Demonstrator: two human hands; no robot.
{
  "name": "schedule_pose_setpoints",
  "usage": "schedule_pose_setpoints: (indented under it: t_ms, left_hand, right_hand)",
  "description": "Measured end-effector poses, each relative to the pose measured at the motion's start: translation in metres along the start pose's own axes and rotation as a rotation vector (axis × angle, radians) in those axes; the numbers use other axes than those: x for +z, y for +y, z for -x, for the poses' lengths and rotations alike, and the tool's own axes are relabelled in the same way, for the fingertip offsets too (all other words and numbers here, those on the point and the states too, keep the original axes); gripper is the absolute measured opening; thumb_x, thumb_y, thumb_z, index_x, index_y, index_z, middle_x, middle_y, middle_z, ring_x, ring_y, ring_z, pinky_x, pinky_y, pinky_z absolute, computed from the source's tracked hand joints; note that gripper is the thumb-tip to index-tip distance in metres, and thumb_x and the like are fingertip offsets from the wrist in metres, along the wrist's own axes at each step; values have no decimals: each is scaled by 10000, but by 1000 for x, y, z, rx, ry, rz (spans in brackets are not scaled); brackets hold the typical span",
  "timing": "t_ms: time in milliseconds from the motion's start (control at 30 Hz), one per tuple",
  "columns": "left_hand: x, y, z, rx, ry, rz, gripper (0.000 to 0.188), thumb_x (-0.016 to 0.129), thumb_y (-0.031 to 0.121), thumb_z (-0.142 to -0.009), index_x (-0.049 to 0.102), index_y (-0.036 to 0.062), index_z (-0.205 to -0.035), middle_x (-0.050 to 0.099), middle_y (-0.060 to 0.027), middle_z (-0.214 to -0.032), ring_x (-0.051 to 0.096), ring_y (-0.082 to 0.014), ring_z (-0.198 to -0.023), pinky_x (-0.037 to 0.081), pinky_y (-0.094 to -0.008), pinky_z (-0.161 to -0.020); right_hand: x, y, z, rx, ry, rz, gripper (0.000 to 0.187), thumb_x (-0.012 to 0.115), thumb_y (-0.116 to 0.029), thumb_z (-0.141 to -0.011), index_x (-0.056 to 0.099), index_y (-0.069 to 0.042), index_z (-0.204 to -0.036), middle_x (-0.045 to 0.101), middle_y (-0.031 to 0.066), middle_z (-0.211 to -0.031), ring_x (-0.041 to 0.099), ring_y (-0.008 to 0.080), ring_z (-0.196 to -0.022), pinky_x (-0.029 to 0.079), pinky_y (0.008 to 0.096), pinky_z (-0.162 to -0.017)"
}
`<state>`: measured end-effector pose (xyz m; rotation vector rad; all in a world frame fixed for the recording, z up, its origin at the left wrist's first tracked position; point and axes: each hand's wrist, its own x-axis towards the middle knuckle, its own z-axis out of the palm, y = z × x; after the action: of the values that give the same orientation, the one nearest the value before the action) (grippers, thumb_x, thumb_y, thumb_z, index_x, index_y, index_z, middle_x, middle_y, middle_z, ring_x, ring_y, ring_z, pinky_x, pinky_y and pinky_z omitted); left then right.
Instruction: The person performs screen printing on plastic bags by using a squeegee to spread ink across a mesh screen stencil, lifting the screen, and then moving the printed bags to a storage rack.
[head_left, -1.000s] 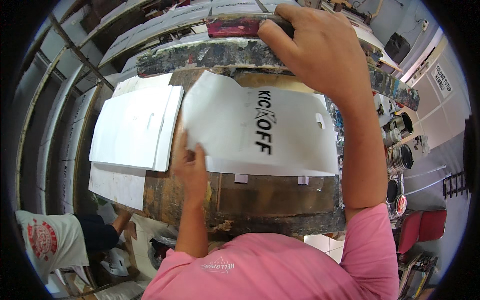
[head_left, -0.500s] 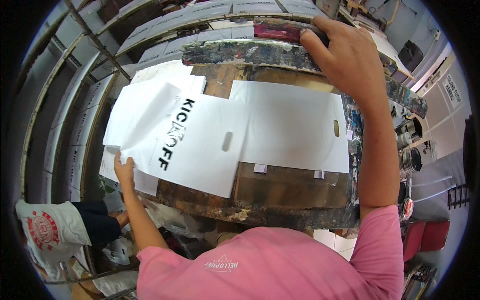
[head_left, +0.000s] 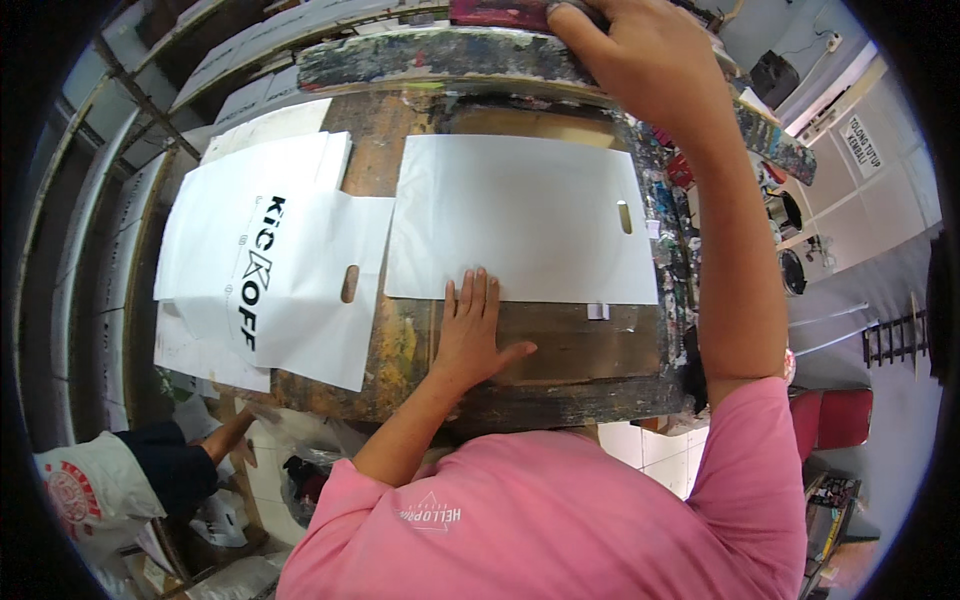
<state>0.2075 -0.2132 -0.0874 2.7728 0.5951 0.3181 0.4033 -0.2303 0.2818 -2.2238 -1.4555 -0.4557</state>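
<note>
A smooth, thin white bag (head_left: 510,215), rectangular with an oval handle slot near its right end, lies flat on the scuffed, paint-blotched wooden worktop (head_left: 400,365). The left hand (head_left: 472,330) rests over its near edge, its grip wide, fingers straight and thumb spread, pinching nothing. A small pale tab (head_left: 598,311) sits at the same edge. The right hand's (head_left: 645,60) grip is closed around a maroon-stained bar (head_left: 497,12), just beyond a long beam (head_left: 450,55) rough with crusted, dark paint. To the left, a limp, gently rippled bag with bold black lettering (head_left: 315,300) overlaps a stack of white bags (head_left: 335,160), its own slot facing right.
</note>
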Motion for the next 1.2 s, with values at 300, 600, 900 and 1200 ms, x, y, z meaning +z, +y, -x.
schedule_pose_setpoints:
  t_ms: [300, 600, 900, 1200]
  left_hand:
    - [18, 7, 2, -24, 19, -9, 1241, 590, 852, -873, 339, -124, -1599, 272, -334, -1696, 224, -464, -1606, 132, -583, -1314]
    - [-127, 17, -16, -116, 408, 901, 1186, 642, 789, -903, 264, -61, -1638, 308, -323, -1685, 293, -457, -1584, 222, -543, -1313]
    - [-113, 3, 75, -702, 388, 2011, 1323, 454, 914, -909, 155, -182, -1586, 359, -403, -1570, 440, -497, -1469, 400, -542, -1240]
    - [-40, -47, 89, -992, 202, 1894, 1240, 336, 960, -909, 368, -128, -1506, 602, -308, -1368, 640, -392, -1275, 519, -471, -1114]
  right_hand:
    - [-3, 6, -5, 73, -140, 52, 499, 478, -434, -943, 742, -11, -952, 753, 197, -916, 716, 338, -853, 573, 482, -780]
    - [19, 19, 22, -108, 47, 60, 482, 514, -443, -976, 701, -6, -1053, 713, 219, -832, 680, 372, -804, 534, 515, -826]
    - [138, 59, 203, -314, -361, 3, 441, 714, -456, -964, 722, -74, -1184, 681, 161, -1045, 627, 346, -996, 466, 476, -834]
    - [190, 44, 250, -85, -651, -107, 402, 812, -355, -872, 719, -94, -1162, 688, 103, -1079, 667, 330, -1004, 581, 464, -791]
